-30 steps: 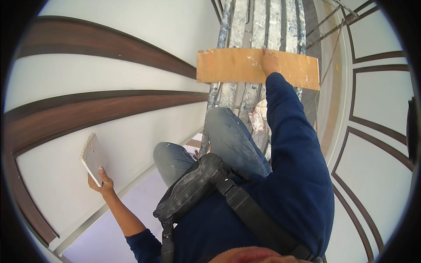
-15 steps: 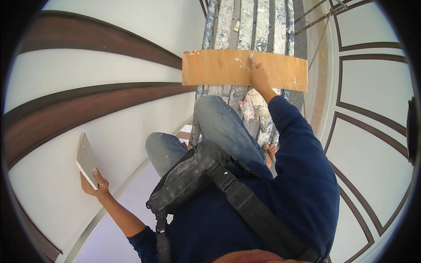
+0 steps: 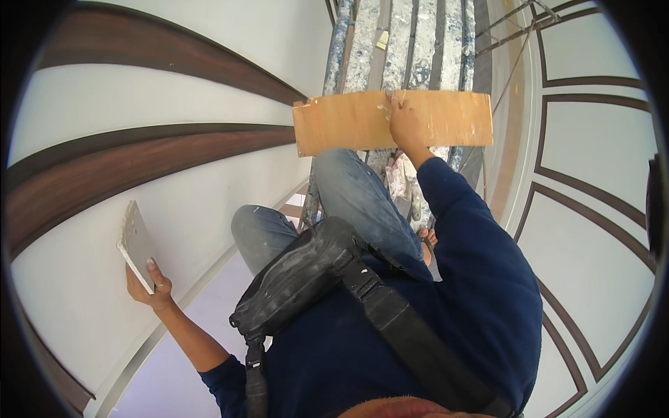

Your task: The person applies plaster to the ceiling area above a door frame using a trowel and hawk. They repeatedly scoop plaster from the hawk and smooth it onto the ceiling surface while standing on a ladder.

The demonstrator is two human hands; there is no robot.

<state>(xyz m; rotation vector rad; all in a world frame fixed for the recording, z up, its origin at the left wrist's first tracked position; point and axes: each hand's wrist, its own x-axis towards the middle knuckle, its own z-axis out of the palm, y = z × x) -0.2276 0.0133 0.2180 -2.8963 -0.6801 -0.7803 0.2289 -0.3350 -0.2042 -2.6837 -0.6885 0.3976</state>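
In my left hand (image 3: 155, 287), low at the left beside the white wall, is a thin white rectangular panel (image 3: 138, 244), its edge rough and coated. The thumb presses its near face while the fingers go behind it. My right hand (image 3: 408, 127) is reached forward, with its fingers closed at the upper edge of a long plywood board (image 3: 341, 125). The board lies crosswise above my knees and over the planks, its left end close to the wall. Something small and pale shows at the fingertips, too small to name.
Paint-spattered planks (image 3: 397, 49) run away ahead of me, with a small yellowish piece (image 3: 382, 40) on them. A crumpled, stained bag (image 3: 398, 175) lies beside my leg. Dark brown trim (image 3: 174, 150) crosses the left wall. Metal scaffold bars (image 3: 512, 31) stand at the far right.
The plywood board has shifted a little nearer to me, and my right hand has slid slightly left at its edge. My left hand and the white panel have barely moved.
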